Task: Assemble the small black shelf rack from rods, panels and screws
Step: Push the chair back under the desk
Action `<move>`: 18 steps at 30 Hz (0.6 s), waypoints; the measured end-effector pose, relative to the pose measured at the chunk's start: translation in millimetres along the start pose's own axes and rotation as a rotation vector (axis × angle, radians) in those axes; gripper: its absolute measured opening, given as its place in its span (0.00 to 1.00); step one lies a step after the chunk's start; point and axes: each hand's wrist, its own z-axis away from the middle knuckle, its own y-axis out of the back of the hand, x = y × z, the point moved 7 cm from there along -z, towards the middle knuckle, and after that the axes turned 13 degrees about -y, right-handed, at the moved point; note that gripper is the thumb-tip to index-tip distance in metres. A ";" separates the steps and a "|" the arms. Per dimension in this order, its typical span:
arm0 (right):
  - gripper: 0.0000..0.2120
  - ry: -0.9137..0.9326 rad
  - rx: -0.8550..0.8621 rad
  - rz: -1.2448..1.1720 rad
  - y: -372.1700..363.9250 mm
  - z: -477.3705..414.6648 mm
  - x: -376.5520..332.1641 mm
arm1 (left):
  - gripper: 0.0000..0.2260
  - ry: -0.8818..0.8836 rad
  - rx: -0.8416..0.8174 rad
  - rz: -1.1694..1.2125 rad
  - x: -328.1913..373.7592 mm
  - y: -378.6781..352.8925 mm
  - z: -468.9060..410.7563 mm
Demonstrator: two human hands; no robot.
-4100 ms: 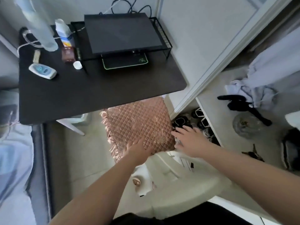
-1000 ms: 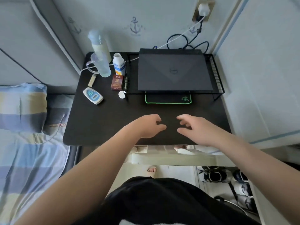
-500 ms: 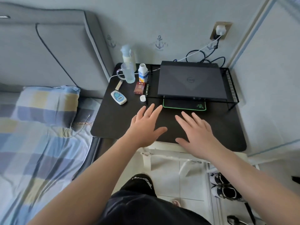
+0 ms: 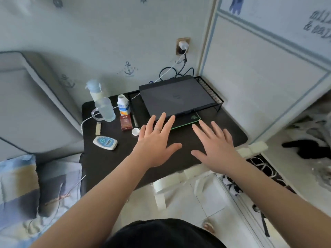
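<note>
1. Head view: I see 2 hands spread over the front half of the tabletop (image 4: 107, 167), left hand (image 4: 157, 142) and right hand (image 4: 215, 144) side by side but apart, fingers straight, gripping nothing.
2. The black shelf rack (image 4: 211, 94) stands at the tabletop's far right corner, carrying a closed laptop (image 4: 175, 99).

I see a matt dark tabletop (image 4: 107, 163). Far right, a black wire-metal rack (image 4: 210, 92) bears a matt laptop (image 4: 175, 99). Left, a clear glossy mug (image 4: 106, 110).
</note>
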 end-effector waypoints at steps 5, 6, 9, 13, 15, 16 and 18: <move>0.37 -0.224 0.032 -0.066 -11.7 42.3 -18.2 | 0.37 -0.195 -0.065 0.015 -9.3 0.8 11.8; 0.37 -0.259 0.048 -0.069 -12.8 55.1 -19.6 | 0.37 -0.223 -0.085 0.025 -6.2 -0.1 14.2; 0.37 -0.370 0.105 -0.061 -16.2 92.8 -14.9 | 0.37 -0.329 -0.118 0.029 12.8 -4.2 19.6; 0.38 -0.564 0.129 -0.040 -19.1 141.9 10.2 | 0.38 -0.475 -0.160 0.022 53.6 -10.2 21.7; 0.38 -0.642 0.159 -0.024 -19.8 169.1 24.8 | 0.37 -0.552 -0.175 0.009 78.7 -13.7 25.4; 0.38 -0.679 0.174 -0.025 -20.3 182.2 32.9 | 0.37 -0.592 -0.172 0.009 91.8 -14.6 27.4; 0.38 -0.751 0.189 -0.018 -21.7 206.7 52.0 | 0.38 -0.660 -0.155 0.024 119.2 -15.6 30.4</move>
